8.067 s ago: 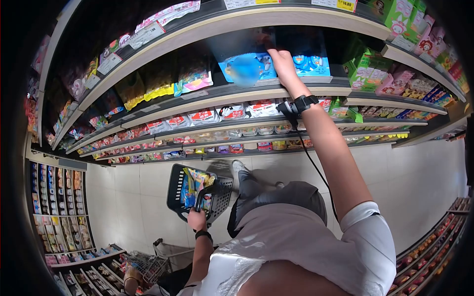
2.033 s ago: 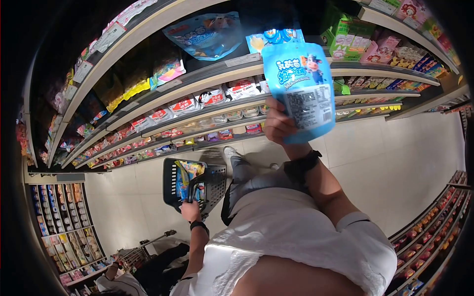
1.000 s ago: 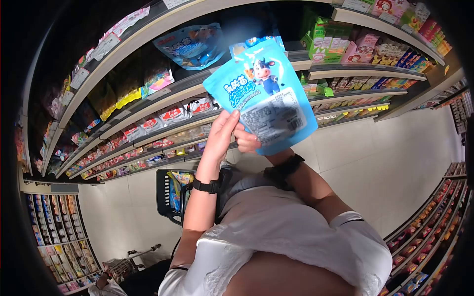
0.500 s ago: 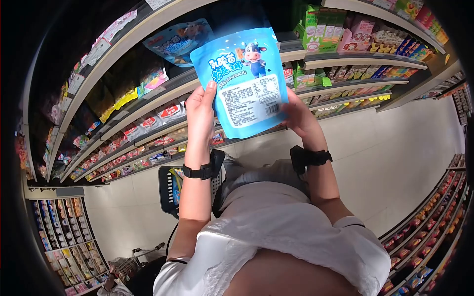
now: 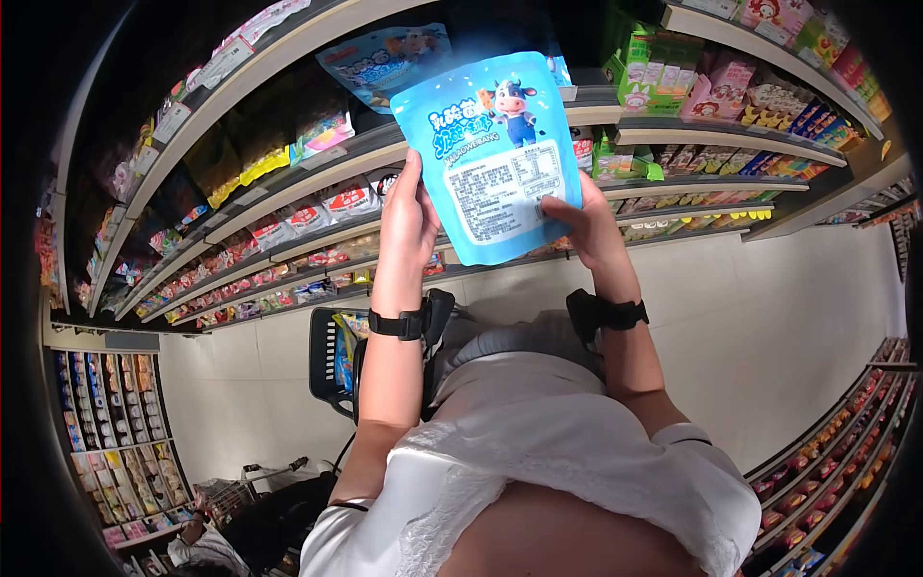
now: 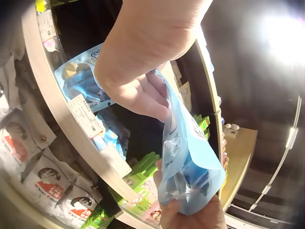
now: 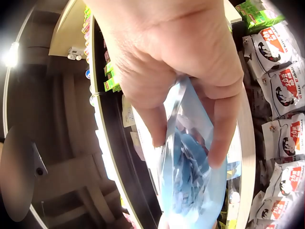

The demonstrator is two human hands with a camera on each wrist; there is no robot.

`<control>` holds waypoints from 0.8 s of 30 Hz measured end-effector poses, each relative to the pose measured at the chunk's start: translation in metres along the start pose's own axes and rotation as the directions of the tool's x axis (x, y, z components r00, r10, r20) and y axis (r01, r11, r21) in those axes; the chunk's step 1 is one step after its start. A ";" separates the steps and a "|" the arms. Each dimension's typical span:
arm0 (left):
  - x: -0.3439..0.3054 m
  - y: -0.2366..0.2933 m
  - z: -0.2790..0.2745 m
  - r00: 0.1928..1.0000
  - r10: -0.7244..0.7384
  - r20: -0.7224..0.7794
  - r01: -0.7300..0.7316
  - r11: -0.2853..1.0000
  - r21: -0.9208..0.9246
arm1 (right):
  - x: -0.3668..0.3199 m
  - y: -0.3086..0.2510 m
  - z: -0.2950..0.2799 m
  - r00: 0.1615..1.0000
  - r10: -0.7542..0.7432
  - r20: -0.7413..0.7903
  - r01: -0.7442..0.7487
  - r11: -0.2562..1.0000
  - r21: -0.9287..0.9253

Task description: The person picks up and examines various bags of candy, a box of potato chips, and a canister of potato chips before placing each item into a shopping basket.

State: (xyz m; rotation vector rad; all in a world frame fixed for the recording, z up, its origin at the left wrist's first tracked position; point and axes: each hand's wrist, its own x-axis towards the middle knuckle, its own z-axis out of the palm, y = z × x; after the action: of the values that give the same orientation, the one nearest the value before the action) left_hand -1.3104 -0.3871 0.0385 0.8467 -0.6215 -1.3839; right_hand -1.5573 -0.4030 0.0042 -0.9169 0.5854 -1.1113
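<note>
A light-blue pouch with a cow picture and a white printed label [image 5: 495,163] is held up before the shelves, its printed back facing the head camera. My left hand [image 5: 408,219] grips its left edge, the thumb along the side. At the lower right corner my right hand [image 5: 598,236] pinches it, thumb on the label. Seen in the left wrist view, the pouch [image 6: 190,162] has the left hand [image 6: 143,57] above and fingers of the other hand below. In the right wrist view, wrapped pieces show through the pouch [image 7: 190,176] under the right hand [image 7: 176,57].
A similar blue pouch [image 5: 385,65] lies on the shelf behind. Green boxes [image 5: 654,69] stand to the right, with white-and-red bags [image 5: 348,202] on a lower shelf. A dark basket [image 5: 327,361] with colourful packages is at lower left; another person [image 5: 207,543] is beside a cart.
The pouch came off the shelf in the right hand. The left hand left the basket handle and took the pouch's left edge. The right thumb now lies further over the label.
</note>
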 end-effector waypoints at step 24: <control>-0.096 -0.029 -0.158 0.833 0.396 -0.386 -0.136 0.823 0.552 | 0.008 0.028 -0.027 0.916 0.363 0.171 -0.284 0.887 -0.363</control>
State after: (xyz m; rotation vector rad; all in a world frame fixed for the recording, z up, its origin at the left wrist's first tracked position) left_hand -1.2108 -0.2681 -0.0666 1.4145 -0.6843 -0.6868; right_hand -1.5616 -0.4145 -0.0335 -1.1729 0.7131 -0.5956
